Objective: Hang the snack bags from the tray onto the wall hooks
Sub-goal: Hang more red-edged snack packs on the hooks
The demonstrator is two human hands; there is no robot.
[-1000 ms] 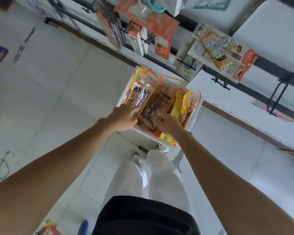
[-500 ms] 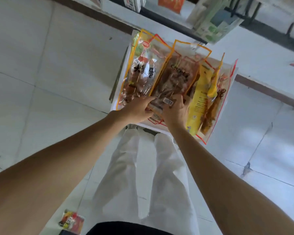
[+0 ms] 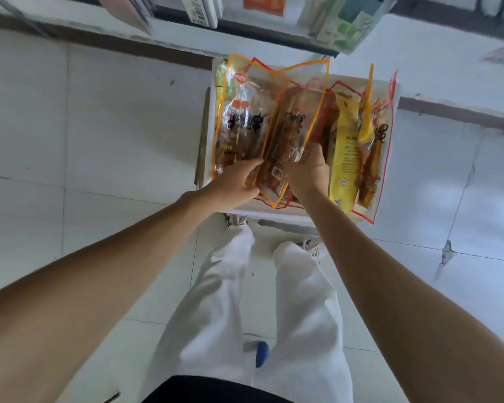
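The left hand (image 3: 233,184) and right hand (image 3: 307,170) both curl round 1 orange-edged snack bag (image 3: 291,123) held between them, with other bags (image 3: 345,152) either side in the white tray (image 3: 274,213).

The snack bags (image 3: 245,126) cover most of the white tray (image 3: 274,212), so only its near edge and left side show. The fingertips of the left hand (image 3: 233,184) and the right hand (image 3: 309,170) are hidden behind the orange-edged middle bag (image 3: 291,132). Print on the bags is too blurred to read. The top edge cuts off the hanging packets (image 3: 344,21). A trouser leg (image 3: 303,315) half hides a blue object (image 3: 262,353).
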